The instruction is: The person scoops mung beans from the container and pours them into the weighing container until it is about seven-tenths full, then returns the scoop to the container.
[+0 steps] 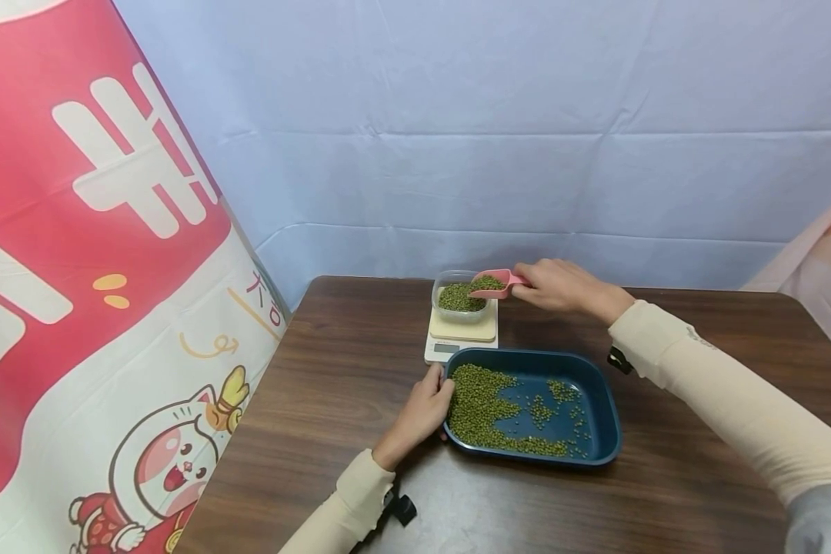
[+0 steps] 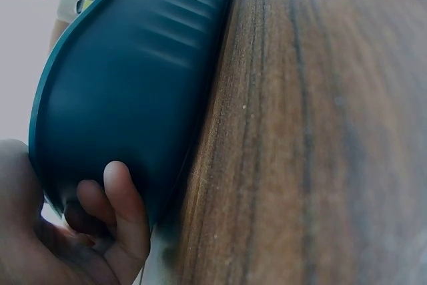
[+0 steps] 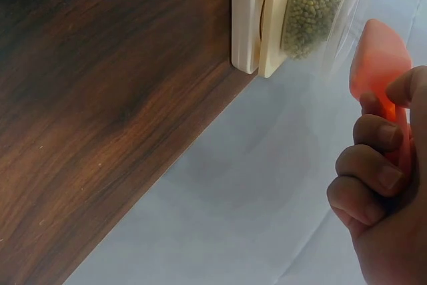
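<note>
My right hand (image 1: 561,286) grips the handle of a pink scoop (image 1: 504,278) loaded with green mung beans. The scoop's front reaches over a clear plastic container (image 1: 438,296) that holds more mung beans (image 1: 461,298). That container stands on a kitchen scale (image 1: 462,331). Seen from the right wrist, the scoop (image 3: 381,58) is held above the container's rim, fingers curled around its handle. My left hand (image 1: 422,408) holds the left end of a dark blue tray (image 1: 605,415), thumb at the rim and fingers against the outer wall (image 2: 120,98). Mung beans (image 1: 478,400) lie mostly in the tray's left part.
Everything stands on a dark wooden table (image 1: 360,362). The scale, with its small display (image 1: 446,348), is between the tray and the far table edge. A pale cloth (image 1: 485,185) hangs behind the table, and a red and white printed banner (image 1: 111,254) hangs at the left.
</note>
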`<state>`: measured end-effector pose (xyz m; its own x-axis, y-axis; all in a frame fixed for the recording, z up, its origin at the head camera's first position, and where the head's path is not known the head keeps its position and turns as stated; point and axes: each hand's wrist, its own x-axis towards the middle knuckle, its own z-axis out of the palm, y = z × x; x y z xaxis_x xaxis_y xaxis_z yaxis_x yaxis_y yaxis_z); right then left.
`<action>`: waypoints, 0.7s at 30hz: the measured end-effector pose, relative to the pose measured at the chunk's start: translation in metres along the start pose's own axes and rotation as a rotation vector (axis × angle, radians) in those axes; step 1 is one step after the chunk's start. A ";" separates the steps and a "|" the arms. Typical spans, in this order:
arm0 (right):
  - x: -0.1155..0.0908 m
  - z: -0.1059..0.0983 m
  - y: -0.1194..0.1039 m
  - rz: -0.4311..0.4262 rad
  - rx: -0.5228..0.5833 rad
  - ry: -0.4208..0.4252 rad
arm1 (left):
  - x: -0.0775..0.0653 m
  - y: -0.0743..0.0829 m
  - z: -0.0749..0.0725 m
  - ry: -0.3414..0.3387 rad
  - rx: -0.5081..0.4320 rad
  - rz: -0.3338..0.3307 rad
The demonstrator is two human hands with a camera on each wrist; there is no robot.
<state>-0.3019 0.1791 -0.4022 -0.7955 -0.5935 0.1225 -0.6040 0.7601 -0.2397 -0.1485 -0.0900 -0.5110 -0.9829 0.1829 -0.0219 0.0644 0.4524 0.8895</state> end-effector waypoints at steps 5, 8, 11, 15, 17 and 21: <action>0.003 -0.002 -0.001 -0.001 -0.005 -0.001 | 0.000 0.000 0.000 0.002 0.002 0.002; 0.004 -0.002 -0.002 -0.002 -0.009 -0.006 | 0.000 0.000 0.000 0.003 0.000 0.001; 0.006 -0.003 -0.003 -0.010 -0.013 -0.008 | -0.001 0.001 0.000 0.003 -0.002 -0.001; 0.008 -0.002 -0.005 -0.017 -0.020 -0.007 | -0.001 0.001 0.000 0.003 -0.004 0.001; 0.010 -0.002 -0.006 -0.012 -0.024 -0.008 | -0.001 0.001 0.000 0.004 -0.001 0.002; 0.013 -0.003 -0.006 0.005 -0.037 -0.019 | -0.001 0.001 0.000 0.006 0.002 0.001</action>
<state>-0.3086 0.1679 -0.3965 -0.7977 -0.5942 0.1027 -0.6015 0.7723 -0.2044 -0.1472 -0.0900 -0.5097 -0.9839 0.1778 -0.0182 0.0656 0.4542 0.8885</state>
